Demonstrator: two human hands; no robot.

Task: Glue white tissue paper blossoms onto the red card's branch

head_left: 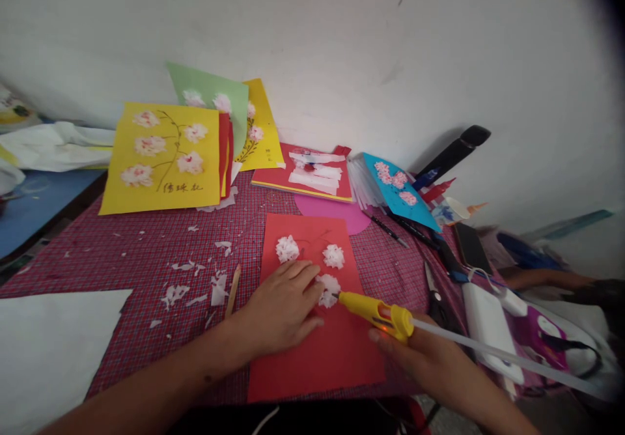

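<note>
On the checked cloth in front of me lies a red sheet of paper [312, 363] bearing several white crumpled-paper flowers and thin drawn branches. My right hand [430, 357] grips a yellow hot glue gun [375, 310], with a long clear glue stick [498, 353] running out of its back. The nozzle tip touches or sits just over the lowest paper flower [328, 290]; which of the two I cannot tell. My left hand [286, 305] lies flat on the sheet, fingers stretched out, its fingertips beside that flower. Above it are another white flower [287, 249] and a third [333, 256].
A yellow flower picture [195, 145] leans against the wall at the left back. Paper scraps [176, 295] and a pencil [233, 290] lie to the left. Scissors [435, 298], a black phone [471, 245] and a white power bank-like box [491, 331] are on the right.
</note>
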